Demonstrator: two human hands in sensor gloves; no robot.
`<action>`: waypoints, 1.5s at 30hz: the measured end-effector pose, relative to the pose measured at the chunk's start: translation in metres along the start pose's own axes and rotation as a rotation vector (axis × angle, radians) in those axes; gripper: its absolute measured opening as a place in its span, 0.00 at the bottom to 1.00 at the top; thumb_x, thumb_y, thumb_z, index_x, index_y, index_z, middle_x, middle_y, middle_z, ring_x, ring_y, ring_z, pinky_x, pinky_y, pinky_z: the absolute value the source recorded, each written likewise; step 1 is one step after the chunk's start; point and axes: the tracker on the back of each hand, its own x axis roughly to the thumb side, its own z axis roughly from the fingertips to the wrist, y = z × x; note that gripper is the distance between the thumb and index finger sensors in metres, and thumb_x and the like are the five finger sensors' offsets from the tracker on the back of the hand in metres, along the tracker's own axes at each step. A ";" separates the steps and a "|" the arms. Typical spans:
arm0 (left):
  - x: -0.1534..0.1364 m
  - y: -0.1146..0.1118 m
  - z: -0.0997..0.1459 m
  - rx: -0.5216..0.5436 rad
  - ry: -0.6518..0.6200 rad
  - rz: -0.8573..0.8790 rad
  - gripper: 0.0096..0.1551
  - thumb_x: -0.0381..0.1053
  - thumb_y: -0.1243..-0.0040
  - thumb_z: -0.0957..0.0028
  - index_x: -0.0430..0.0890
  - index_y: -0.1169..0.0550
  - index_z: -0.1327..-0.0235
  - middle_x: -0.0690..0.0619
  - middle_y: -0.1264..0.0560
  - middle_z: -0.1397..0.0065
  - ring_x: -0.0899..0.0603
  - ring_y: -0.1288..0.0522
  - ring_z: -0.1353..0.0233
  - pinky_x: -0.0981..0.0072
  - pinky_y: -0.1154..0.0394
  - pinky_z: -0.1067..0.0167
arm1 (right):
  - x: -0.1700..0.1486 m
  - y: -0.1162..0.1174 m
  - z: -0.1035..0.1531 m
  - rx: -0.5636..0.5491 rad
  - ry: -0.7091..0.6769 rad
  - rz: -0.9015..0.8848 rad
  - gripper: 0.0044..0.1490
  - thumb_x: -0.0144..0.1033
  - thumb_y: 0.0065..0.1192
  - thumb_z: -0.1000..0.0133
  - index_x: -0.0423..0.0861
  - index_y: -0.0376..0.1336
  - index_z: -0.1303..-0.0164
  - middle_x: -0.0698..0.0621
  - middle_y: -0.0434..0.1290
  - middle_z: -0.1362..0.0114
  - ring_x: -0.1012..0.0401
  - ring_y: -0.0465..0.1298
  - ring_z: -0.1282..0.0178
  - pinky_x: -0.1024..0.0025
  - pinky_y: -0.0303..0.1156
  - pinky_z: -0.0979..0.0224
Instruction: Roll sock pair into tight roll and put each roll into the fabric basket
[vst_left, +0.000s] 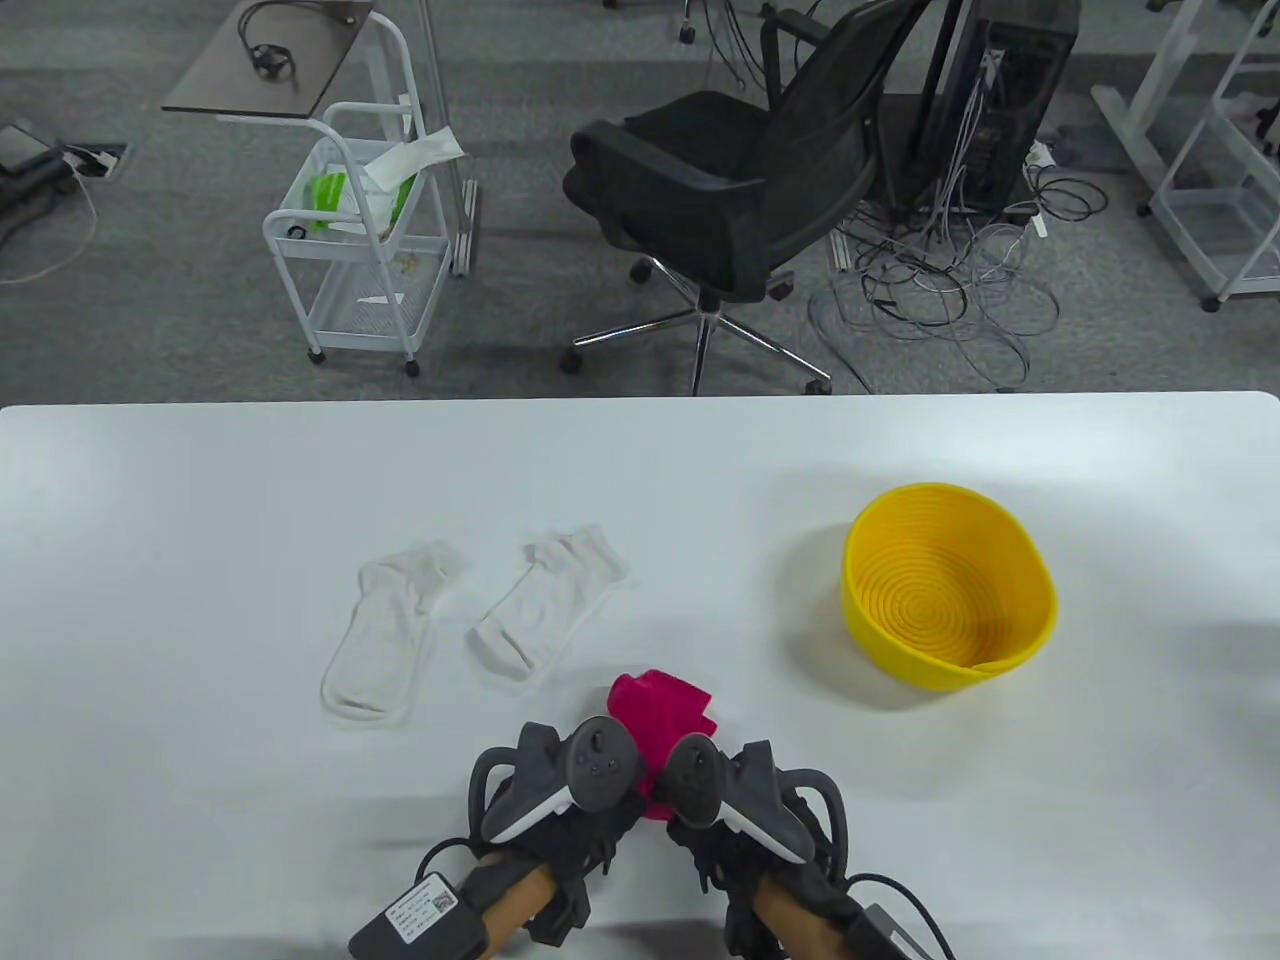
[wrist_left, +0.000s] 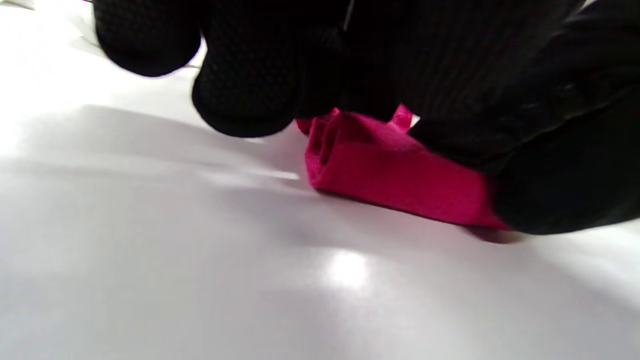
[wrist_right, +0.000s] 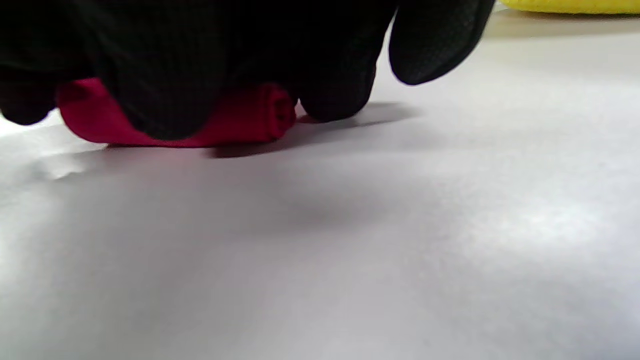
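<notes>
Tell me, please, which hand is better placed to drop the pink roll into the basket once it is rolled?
The right hand, probably. Both hands grip the pink roll, but the basket sits on the right hand's side with bare table between. The left hand would have to cross over.

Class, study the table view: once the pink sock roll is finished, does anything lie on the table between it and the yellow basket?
Nothing visible does. The pink sock roll sits under both hands, and only bare table separates it from the yellow basket. The two white socks lie on the opposite side.
</notes>
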 end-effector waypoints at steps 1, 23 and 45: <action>0.001 -0.001 0.000 -0.012 -0.003 -0.005 0.27 0.58 0.32 0.60 0.54 0.15 0.47 0.50 0.19 0.42 0.45 0.17 0.51 0.47 0.26 0.46 | 0.000 0.000 0.000 -0.005 0.003 0.000 0.31 0.50 0.74 0.55 0.64 0.68 0.39 0.63 0.73 0.29 0.59 0.76 0.30 0.48 0.69 0.27; -0.005 -0.015 -0.008 -0.108 0.011 0.026 0.24 0.54 0.34 0.58 0.52 0.16 0.49 0.49 0.18 0.47 0.46 0.17 0.55 0.47 0.25 0.47 | -0.012 -0.025 0.007 -0.062 -0.042 -0.141 0.23 0.45 0.69 0.52 0.62 0.73 0.45 0.62 0.77 0.34 0.59 0.77 0.32 0.48 0.70 0.28; 0.000 0.003 0.003 0.030 0.007 -0.020 0.26 0.57 0.30 0.62 0.55 0.15 0.48 0.51 0.17 0.46 0.46 0.16 0.55 0.48 0.25 0.48 | -0.004 -0.003 0.000 0.019 0.008 -0.009 0.31 0.49 0.72 0.54 0.63 0.68 0.38 0.62 0.72 0.27 0.57 0.74 0.27 0.47 0.68 0.27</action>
